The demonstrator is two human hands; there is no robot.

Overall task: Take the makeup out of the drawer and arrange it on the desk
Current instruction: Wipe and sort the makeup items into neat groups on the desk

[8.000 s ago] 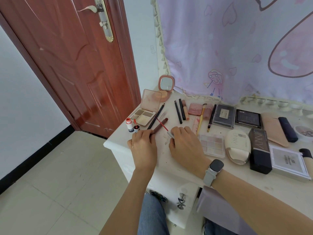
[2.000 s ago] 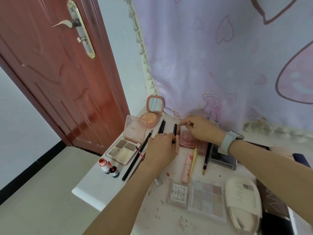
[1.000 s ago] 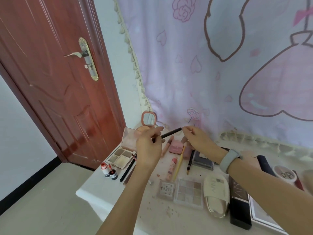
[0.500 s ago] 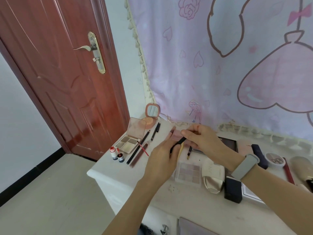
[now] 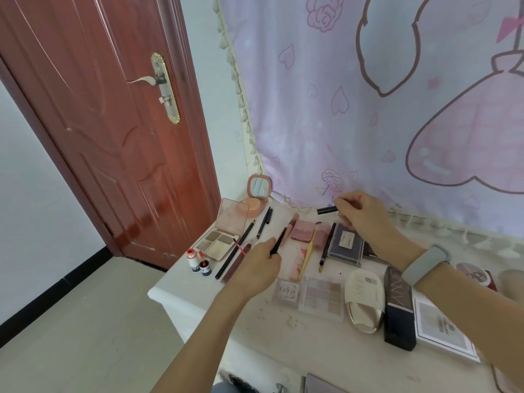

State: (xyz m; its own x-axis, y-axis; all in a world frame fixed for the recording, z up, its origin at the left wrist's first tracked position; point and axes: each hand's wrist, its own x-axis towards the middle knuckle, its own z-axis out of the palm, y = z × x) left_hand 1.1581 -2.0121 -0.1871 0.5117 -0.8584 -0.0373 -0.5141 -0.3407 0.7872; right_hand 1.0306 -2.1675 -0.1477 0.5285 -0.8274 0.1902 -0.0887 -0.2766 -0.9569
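Most makeup is already lying arranged on the desk (image 5: 198,296) — the left hand (image 5: 256,268) is gripping a dark pencil (image 5: 278,241), the right hand (image 5: 357,215) pinching its black cap (image 5: 326,210).

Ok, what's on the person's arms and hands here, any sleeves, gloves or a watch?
Both forearms are bare, with no sleeves in view and no gloves. The left hand wears nothing that shows. The right hand has a band on its wrist: a grey smartwatch strap, smooth and wide. Its face is turned out of sight. No rings show on the fingers.
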